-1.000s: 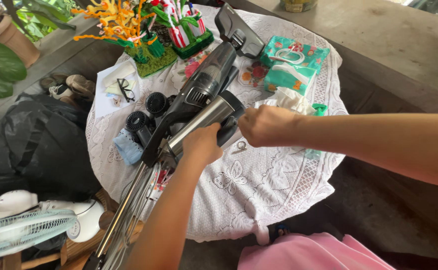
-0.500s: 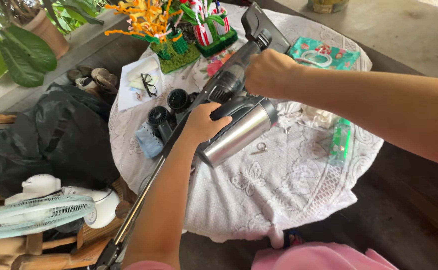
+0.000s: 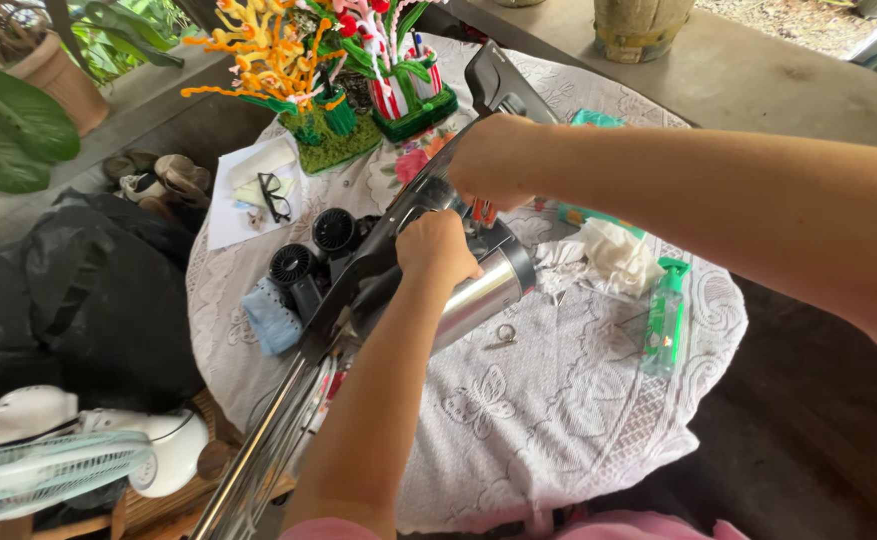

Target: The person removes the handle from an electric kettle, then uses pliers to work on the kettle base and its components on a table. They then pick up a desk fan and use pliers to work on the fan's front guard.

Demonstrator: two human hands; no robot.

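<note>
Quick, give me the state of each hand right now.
Left hand: closed around the stick vacuum, above its silver canister.
Right hand: closed on the vacuum's upper body near the handle.

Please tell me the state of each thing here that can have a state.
Vacuum: lying across the table, held by both hands.
Left hand: gripping the steel canister.
Right hand: closed on the vacuum body.
Glasses: unfolded, on paper.
Green bottle: lying flat.
Fan: blades blurred.

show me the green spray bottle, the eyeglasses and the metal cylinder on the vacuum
green spray bottle (image 3: pixel 665 318), head view, middle of its clear body
eyeglasses (image 3: pixel 275 196), head view, on the dark frame
metal cylinder (image 3: pixel 480 297), head view, on its shiny side, right of the left hand (image 3: pixel 436 248)
</note>
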